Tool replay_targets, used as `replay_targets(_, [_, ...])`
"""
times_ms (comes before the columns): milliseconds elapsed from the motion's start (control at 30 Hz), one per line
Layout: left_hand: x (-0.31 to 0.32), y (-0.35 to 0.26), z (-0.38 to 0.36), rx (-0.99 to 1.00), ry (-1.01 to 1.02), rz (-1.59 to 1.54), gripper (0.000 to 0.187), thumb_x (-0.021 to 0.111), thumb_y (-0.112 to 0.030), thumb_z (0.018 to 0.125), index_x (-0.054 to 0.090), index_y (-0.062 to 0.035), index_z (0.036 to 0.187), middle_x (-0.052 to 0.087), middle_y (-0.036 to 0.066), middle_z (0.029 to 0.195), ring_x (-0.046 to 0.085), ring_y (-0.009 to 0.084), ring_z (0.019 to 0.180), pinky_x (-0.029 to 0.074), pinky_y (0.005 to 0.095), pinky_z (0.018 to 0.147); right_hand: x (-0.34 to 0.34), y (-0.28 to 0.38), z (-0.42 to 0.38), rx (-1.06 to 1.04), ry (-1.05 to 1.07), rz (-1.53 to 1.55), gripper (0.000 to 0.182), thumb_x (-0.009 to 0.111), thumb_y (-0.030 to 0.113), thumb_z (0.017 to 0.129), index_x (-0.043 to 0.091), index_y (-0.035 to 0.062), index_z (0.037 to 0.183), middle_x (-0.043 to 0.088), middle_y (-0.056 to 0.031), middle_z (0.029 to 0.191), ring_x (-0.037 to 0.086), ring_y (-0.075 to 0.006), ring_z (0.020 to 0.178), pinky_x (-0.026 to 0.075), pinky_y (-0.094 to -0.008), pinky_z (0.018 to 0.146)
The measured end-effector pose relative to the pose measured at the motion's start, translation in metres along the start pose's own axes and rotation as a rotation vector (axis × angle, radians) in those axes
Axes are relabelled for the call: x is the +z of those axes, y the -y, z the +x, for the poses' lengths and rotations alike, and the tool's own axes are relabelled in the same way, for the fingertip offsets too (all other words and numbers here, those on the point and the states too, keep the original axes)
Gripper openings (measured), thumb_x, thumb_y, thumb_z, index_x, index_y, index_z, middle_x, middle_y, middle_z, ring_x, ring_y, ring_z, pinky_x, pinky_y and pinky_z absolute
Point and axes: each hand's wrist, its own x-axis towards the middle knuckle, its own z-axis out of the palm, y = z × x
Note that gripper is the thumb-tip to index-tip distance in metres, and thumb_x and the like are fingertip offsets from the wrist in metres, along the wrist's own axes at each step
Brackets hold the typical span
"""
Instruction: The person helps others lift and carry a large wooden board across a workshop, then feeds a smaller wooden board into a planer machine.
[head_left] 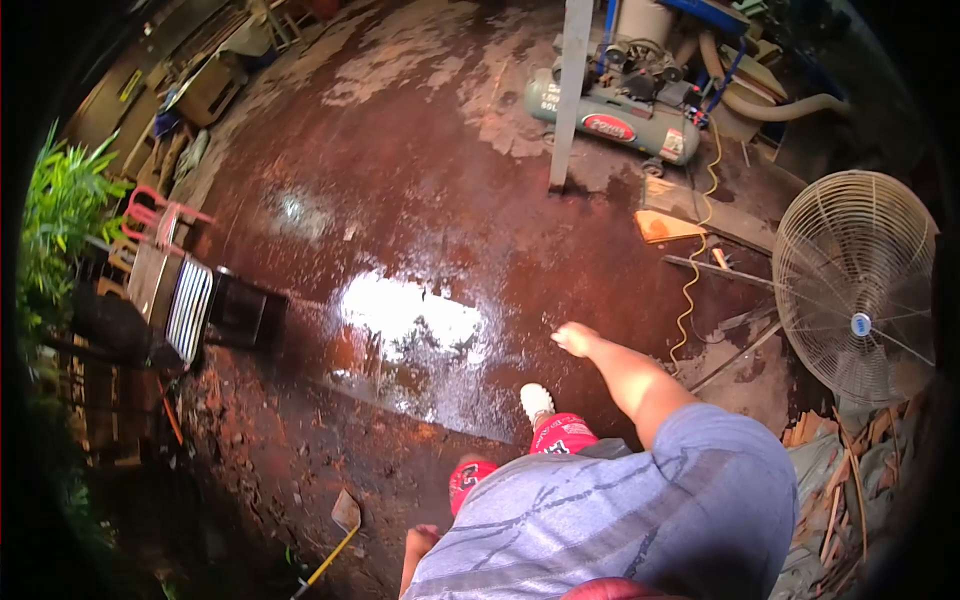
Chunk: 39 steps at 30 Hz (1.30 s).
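the right hand (pixel 573 339) hangs empty-looking over the wet floor (pixel 440 190); the left hand (pixel 422 538) is nearest the shovel (pixel 346 510), which lies near left. i cannot tell whether either hand's fingers are apart or together. slick water underfoot could make the shoe (pixel 536 401) slip.

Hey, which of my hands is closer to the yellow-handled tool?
Your left hand, low at your side; the yellow-handled tool lies nearby. Your right hand is farther from it, stretched forward over the shiny floor.

The shovel's handle (pixel 327 564) is yellow, the shorts (pixel 563 432) red.
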Motion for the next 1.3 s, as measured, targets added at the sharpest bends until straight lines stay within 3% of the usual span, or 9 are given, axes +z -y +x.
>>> replay_targets(233, [-0.124, -0.211, 0.197, -0.051, -0.010, -0.410, 0.028, 0.053, -0.022, 0.092, 0.058, 0.0000, 0.077, 0.055, 0.006, 0.055, 0.051, 0.0121, 0.042, 0.040, 0.0280, 0.034, -0.112, 0.152, 0.160, 0.022, -0.084, 0.179, 0.042, 0.044, 0.038, 0.092, 0.062, 0.0030, 0.079, 0.063, -0.0185, 0.085, 0.060, -0.0344, 0.076, 0.045, -0.0439, 0.068])
replay_targets(400, [-0.175, -0.239, 0.361, 0.176, -0.010, -0.069, 0.049, 0.059, -0.044, 0.086, 0.069, 0.0010, 0.069, 0.061, 0.010, 0.058, 0.054, 0.0162, 0.046, 0.041, 0.0280, 0.036, -0.096, 0.065, 0.231, -0.086, -0.222, -0.080, 0.042, 0.044, 0.038, 0.092, 0.061, 0.0027, 0.075, 0.062, -0.0224, 0.085, 0.060, -0.0354, 0.075, 0.046, -0.0444, 0.066])
replay_targets(433, [-0.201, -0.265, 0.379, 0.197, -0.003, -0.054, 0.049, 0.059, -0.044, 0.086, 0.069, 0.0010, 0.069, 0.061, 0.010, 0.058, 0.054, 0.0162, 0.046, 0.041, 0.0280, 0.036, -0.097, 0.060, 0.210, 0.007, -0.415, -0.096, 0.045, 0.042, 0.036, 0.093, 0.058, 0.0014, 0.068, 0.061, -0.0222, 0.072, 0.059, -0.0349, 0.065, 0.046, -0.0441, 0.061])
replay_targets(500, [-0.229, -0.306, 0.402, 0.075, 0.006, -0.123, 0.051, 0.059, -0.046, 0.085, 0.067, 0.0008, 0.066, 0.062, 0.012, 0.059, 0.054, 0.0168, 0.045, 0.041, 0.0301, 0.036, -0.149, 0.093, 0.165, 0.587, 0.092, 0.114, 0.054, 0.038, 0.037, 0.096, 0.054, 0.0018, 0.059, 0.053, -0.0133, 0.049, 0.056, -0.0257, 0.048, 0.045, -0.0417, 0.056])
replay_targets(700, [-0.325, -0.421, 0.554, 0.250, 0.057, 0.012, 0.059, 0.053, -0.049, 0.087, 0.063, 0.0028, 0.061, 0.055, 0.011, 0.052, 0.048, 0.0191, 0.039, 0.039, 0.0324, 0.036, -0.141, 0.054, 0.176, 1.062, -0.118, 0.560, 0.038, 0.049, 0.036, 0.093, 0.059, -0.0009, 0.091, 0.064, -0.0112, 0.079, 0.061, -0.0200, 0.061, 0.051, -0.0360, 0.053])
replay_targets(833, [-0.375, -0.528, 0.640, 0.273, 0.060, -0.005, 0.057, 0.051, -0.049, 0.088, 0.069, 0.0029, 0.073, 0.059, 0.014, 0.065, 0.057, 0.0217, 0.059, 0.052, 0.0332, 0.044, -0.157, 0.065, 0.248, 1.011, -0.069, 0.576, 0.040, 0.050, 0.038, 0.092, 0.059, -0.0010, 0.098, 0.065, -0.0123, 0.083, 0.064, -0.0217, 0.066, 0.052, -0.0341, 0.055])
replay_targets(1067, [-0.407, -0.645, 0.789, 0.567, -0.088, -0.056, 0.041, 0.058, -0.037, 0.087, 0.060, 0.0020, 0.075, 0.057, 0.004, 0.060, 0.050, 0.0136, 0.049, 0.039, 0.0282, 0.041, -0.222, 0.002, 0.446, 0.988, 0.052, 0.565, 0.037, 0.051, 0.037, 0.092, 0.058, 0.0005, 0.094, 0.063, -0.0125, 0.077, 0.059, -0.0230, 0.058, 0.047, -0.0389, 0.049])
replay_targets(1200, [-0.424, -0.707, 0.772, 0.296, 0.209, -0.185, 0.020, 0.059, -0.020, 0.089, 0.055, -0.0006, 0.085, 0.051, 0.001, 0.057, 0.044, 0.0088, 0.043, 0.036, 0.0249, 0.038, -0.334, 0.000, 0.603, 0.590, -0.082, 0.317, 0.053, 0.050, 0.041, 0.091, 0.054, 0.0010, 0.057, 0.051, -0.0145, 0.046, 0.053, -0.0264, 0.043, 0.042, -0.0428, 0.045])
replay_targets(1300, [-0.435, -0.738, 0.788, 0.209, 0.238, -0.218, 0.021, 0.057, -0.021, 0.090, 0.059, -0.0004, 0.085, 0.053, 0.003, 0.060, 0.046, 0.0094, 0.047, 0.037, 0.0246, 0.042, -0.388, -0.018, 0.754, 0.163, -0.372, 0.068, 0.042, 0.055, 0.039, 0.086, 0.062, -0.0008, 0.075, 0.063, -0.0211, 0.074, 0.062, -0.0345, 0.068, 0.046, -0.0455, 0.063])
